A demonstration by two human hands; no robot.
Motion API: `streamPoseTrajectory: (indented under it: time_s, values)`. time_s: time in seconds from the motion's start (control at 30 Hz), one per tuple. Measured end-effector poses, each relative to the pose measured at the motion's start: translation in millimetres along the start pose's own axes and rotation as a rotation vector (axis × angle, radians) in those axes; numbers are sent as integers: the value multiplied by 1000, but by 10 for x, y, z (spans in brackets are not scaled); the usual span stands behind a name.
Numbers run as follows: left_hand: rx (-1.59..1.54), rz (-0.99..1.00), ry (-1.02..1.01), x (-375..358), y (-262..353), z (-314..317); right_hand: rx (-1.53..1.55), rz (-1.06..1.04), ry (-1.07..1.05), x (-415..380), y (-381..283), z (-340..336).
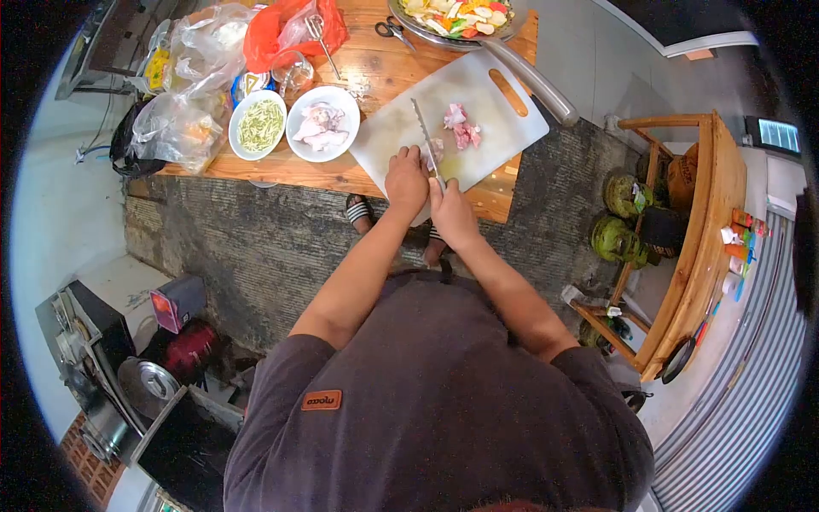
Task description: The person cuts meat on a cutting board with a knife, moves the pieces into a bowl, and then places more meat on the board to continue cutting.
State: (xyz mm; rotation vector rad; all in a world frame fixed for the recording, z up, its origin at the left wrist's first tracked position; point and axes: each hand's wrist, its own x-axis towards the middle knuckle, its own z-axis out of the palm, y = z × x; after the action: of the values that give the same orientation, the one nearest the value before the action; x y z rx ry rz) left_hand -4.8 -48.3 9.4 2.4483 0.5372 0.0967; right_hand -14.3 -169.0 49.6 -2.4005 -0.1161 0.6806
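My right hand is wrapped round the handle of a knife, whose long blade points away from me across the white cutting board. On the blade's left, my left hand is closed, its curled fingers against a piece of raw meat. That piece is partly hidden by the blade and fingers. Several pink chunks of raw meat lie to the right of the blade. A white bowl of pale raw meat stands left of the board.
Beside the meat bowl is a bowl of shredded green food. Plastic bags, a red bag, a glass cup and scissors lie on the wooden table. A pan's handle reaches over the board's far right corner.
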Motion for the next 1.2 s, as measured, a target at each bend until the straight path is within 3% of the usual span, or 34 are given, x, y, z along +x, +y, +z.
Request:
streamPoseTrajectory:
  time_s: [0.1,0.3,0.43,0.63,0.73,0.77,0.97,1.2]
  values:
    - [8,-4,-11,13,-8,-2,55,-25,86,-194,237,63]
    - [37,5,-34,-73,-32,44,73,4,14,86,-23,-71]
    - [44,10,-41,-8,-35,36,102,-11,83,-218,207,41]
    - [32,17,-15,-19,-51,60,78,40,34,303,-2,36]
    - [29,11,-25,-1,-31,14,84,41,31,-90,-14,-16]
    - [25,14,-18,28,-33,22,45,-10,63,-142,191,118]
    - [37,35,-5,8,-79,60,8,8,56,187,-8,11]
    - [-8,55,-20,-38,-113,83,-161,50,34,-60,240,-240]
